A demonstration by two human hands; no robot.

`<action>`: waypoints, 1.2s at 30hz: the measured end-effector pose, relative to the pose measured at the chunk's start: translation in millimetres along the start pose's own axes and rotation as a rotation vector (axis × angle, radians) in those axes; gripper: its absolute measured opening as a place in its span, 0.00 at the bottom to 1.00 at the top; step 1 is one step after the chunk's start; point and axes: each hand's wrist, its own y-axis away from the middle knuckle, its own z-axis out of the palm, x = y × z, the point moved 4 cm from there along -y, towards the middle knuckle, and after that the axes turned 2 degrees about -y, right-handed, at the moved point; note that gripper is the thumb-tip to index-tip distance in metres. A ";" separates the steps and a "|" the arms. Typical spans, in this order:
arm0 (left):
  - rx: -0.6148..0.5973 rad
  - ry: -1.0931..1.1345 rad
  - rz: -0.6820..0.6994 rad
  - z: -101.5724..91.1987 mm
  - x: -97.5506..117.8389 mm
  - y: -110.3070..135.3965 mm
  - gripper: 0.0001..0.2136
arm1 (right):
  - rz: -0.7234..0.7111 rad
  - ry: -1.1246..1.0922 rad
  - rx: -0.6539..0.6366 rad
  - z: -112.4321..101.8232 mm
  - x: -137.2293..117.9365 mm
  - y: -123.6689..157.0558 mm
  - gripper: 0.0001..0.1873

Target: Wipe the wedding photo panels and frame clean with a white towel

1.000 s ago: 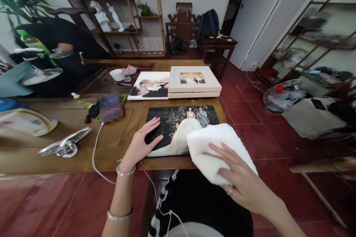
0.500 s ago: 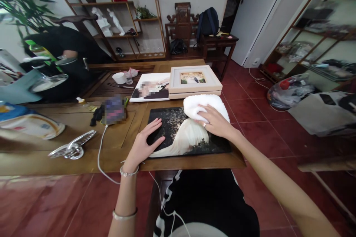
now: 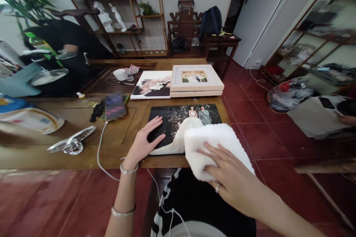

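Observation:
A dark wedding photo panel (image 3: 178,118) lies flat at the near edge of the wooden table (image 3: 69,133). My left hand (image 3: 143,142) rests open on its left part, fingers spread and pressing down. My right hand (image 3: 226,177) grips a folded white towel (image 3: 215,142) that covers the panel's near right corner and hangs over the table edge.
Behind the panel sit a light framed photo (image 3: 196,79) on a box and another print (image 3: 151,85). A phone (image 3: 114,106) with a white cable, a silver metal piece (image 3: 71,143), a white cup (image 3: 120,74) and a plate (image 3: 30,120) lie to the left. Bags (image 3: 289,92) stand on the red tile floor at right.
My right hand has drawn the towel from the panel's far right part back to its near right corner. The left hand stays in place.

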 end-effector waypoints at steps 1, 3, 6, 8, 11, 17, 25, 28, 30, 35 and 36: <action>0.001 0.000 0.003 -0.2 0.2 0.0 0.22 | -0.005 -0.010 -0.009 -0.5 -0.9 -0.1 0.15; 0.004 0.001 0.005 -0.4 0.5 -0.1 0.22 | -0.020 -0.023 0.009 -3.1 3.2 -5.6 0.14; 0.002 0.002 0.010 -0.2 0.9 -0.7 0.22 | -0.089 -0.024 0.062 -8.4 16.7 -22.0 0.12; 0.002 0.003 0.013 -0.1 0.9 -1.0 0.22 | -0.133 -0.017 0.078 -11.0 26.4 -34.9 0.12; 0.001 0.003 0.007 0.2 0.3 -1.2 0.21 | -0.151 0.003 0.096 -13.8 38.9 -55.9 0.11; 0.000 0.009 0.001 0.2 -0.9 -0.5 0.21 | -0.139 0.070 0.126 -18.4 62.7 -101.9 0.14; 0.000 0.026 -0.012 0.1 -0.4 -0.2 0.21 | -0.186 0.069 0.177 -11.3 64.9 -107.7 0.15; -0.005 0.024 -0.022 0.4 -0.9 -0.1 0.22 | -0.195 0.054 0.165 -2.8 42.2 -83.8 0.13; -0.010 0.018 -0.023 0.8 -1.0 -0.4 0.22 | -0.190 0.023 0.131 2.6 23.6 -63.6 0.12; -0.009 0.021 -0.008 1.0 -0.3 -1.8 0.19 | -0.195 -0.040 -0.018 13.0 -9.1 -23.5 0.11; -0.009 0.021 -0.004 1.1 -0.2 -1.8 0.18 | -0.198 -0.041 -0.031 13.3 -10.8 -20.7 0.11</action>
